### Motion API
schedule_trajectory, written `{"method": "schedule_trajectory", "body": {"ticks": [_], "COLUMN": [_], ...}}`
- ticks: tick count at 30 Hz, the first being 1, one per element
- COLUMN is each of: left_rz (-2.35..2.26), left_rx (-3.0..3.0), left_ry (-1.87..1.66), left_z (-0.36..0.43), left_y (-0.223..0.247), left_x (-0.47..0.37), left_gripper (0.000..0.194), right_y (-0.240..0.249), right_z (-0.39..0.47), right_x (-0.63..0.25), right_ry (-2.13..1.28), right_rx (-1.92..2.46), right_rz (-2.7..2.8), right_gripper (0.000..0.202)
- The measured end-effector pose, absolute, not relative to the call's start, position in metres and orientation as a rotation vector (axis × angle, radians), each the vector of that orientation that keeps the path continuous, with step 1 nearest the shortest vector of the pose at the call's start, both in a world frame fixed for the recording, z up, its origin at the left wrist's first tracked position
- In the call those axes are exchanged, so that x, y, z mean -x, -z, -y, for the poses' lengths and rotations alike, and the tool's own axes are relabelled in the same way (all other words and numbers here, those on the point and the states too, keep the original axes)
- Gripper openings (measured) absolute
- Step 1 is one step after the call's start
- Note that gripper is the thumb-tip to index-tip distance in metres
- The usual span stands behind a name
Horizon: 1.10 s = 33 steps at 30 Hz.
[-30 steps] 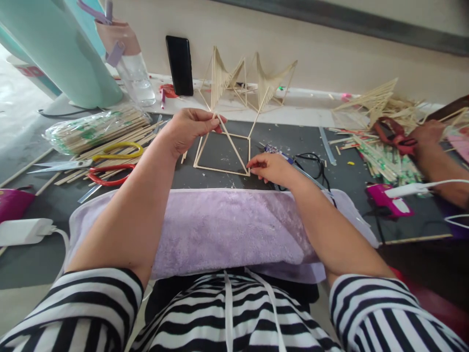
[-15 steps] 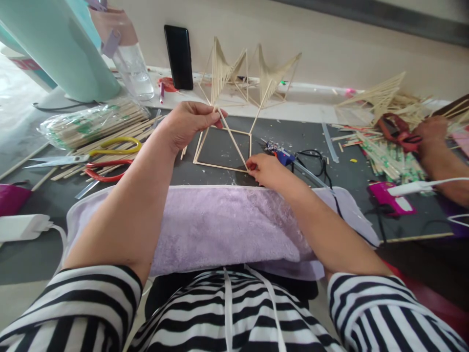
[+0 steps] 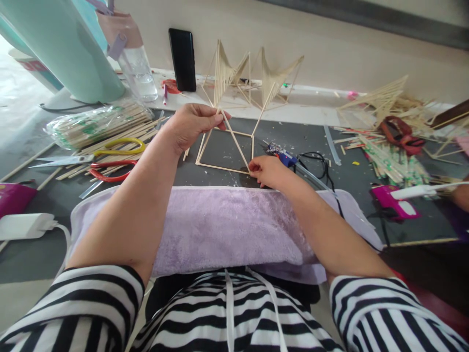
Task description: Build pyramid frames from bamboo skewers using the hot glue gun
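A square frame of thin wooden sticks (image 3: 224,168) lies on the grey table, with other sticks rising from its corners. My left hand (image 3: 198,122) pinches the upper end of a slanting wooden stick (image 3: 236,139) above the frame's left side. At the stick's lower end, my right hand (image 3: 266,171) closes its fingertips round the near right corner of the frame. Just right of that hand lies a blue glue gun (image 3: 286,156) with a black cord. Beneath my forearms a lilac cloth (image 3: 223,225) covers the table's near edge.
Scissors with yellow and red handles (image 3: 110,164) and bagged sticks (image 3: 98,124) lie left. Behind stand a phone (image 3: 182,58), a water bottle (image 3: 135,63) and finished-looking stick models (image 3: 229,73). Several sticks and a pink box (image 3: 394,200) lie right, near another person's hand (image 3: 460,196).
My hands keep their hold on the stick and the corner, while the whole view shifts slightly. At the right, the other person's hand has drawn back toward the picture's edge.
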<state>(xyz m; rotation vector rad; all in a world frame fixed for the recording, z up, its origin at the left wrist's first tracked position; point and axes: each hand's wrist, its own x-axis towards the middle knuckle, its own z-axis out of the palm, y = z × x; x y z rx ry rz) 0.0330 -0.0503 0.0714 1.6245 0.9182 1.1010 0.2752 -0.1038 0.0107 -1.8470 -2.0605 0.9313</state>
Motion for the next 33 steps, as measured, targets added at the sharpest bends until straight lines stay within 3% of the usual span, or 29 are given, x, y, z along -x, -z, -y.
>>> {"method": "schedule_trajectory", "body": {"ticks": [10, 13, 16, 25, 29, 33], "left_rz": [-0.938, -0.949, -0.962, -0.934, -0.913, -0.904], "left_rx": [-1.631, -1.625, -1.614, -1.577, -1.557, -1.517], "left_ry": [-1.116, -1.101, -1.089, -1.107, -1.119, -1.145], "left_z": [0.052, 0.052, 0.051, 0.048, 0.050, 0.050], "left_y": [-0.071, -0.071, -0.071, -0.068, -0.069, -0.070], "left_x": [-0.032, -0.032, -0.032, -0.033, -0.034, -0.035], "left_gripper": [0.016, 0.019, 0.021, 0.020, 0.018, 0.020], "right_y": [-0.018, -0.025, -0.039, -0.088, -0.076, -0.052], "right_z": [0.107, 0.107, 0.108, 0.122, 0.127, 0.135], "right_x": [-0.273, -0.277, -0.277, -0.275, -0.318, -0.357], "right_ry": [-1.023, -1.016, -0.934, -0.570, -0.380, -0.470], "right_rx": [1.836, 1.817, 1.734, 1.532, 1.758, 2.129], "right_rz": [2.053, 2.087, 2.011, 1.805, 1.689, 1.521], "right_gripper": [0.013, 0.025, 0.032, 0.021, 0.017, 0.021]}}
